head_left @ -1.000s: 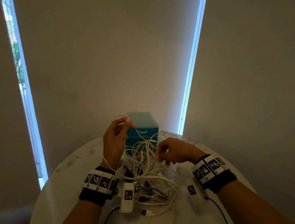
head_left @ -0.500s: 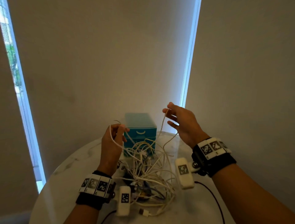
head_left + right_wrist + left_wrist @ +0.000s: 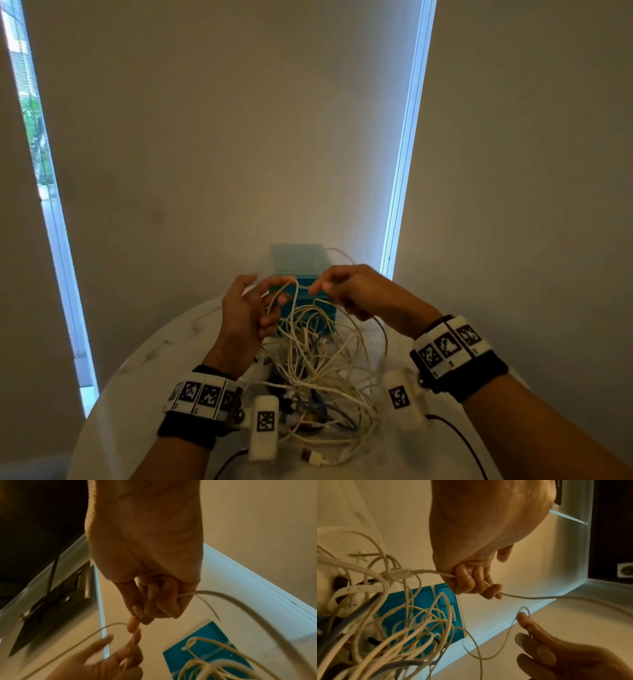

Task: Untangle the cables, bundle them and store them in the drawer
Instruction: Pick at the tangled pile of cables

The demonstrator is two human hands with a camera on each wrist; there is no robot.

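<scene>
A tangle of white cables (image 3: 325, 373) with a few dark ones lies on the round white table (image 3: 154, 359), in front of a teal drawer box (image 3: 298, 260). Both hands are raised over the pile, close together. My left hand (image 3: 270, 301) has its fingers curled round a white cable near its connector; the grip shows in the left wrist view (image 3: 471, 582). My right hand (image 3: 329, 287) holds another white strand in its curled fingers (image 3: 154, 601), and a thin loop sits at its index fingertip (image 3: 523, 615). The box's drawers look closed (image 3: 423, 597).
A loose USB plug (image 3: 308, 457) lies at the near edge of the pile. Black leads (image 3: 455, 435) run from the wrist cameras across the table. Blinds hang close behind the table, with bright window strips (image 3: 400, 205) left and right.
The right hand rose from the pile up and to the right with a strand, then came back toward the left hand. The left hand stayed raised in front of the box.
</scene>
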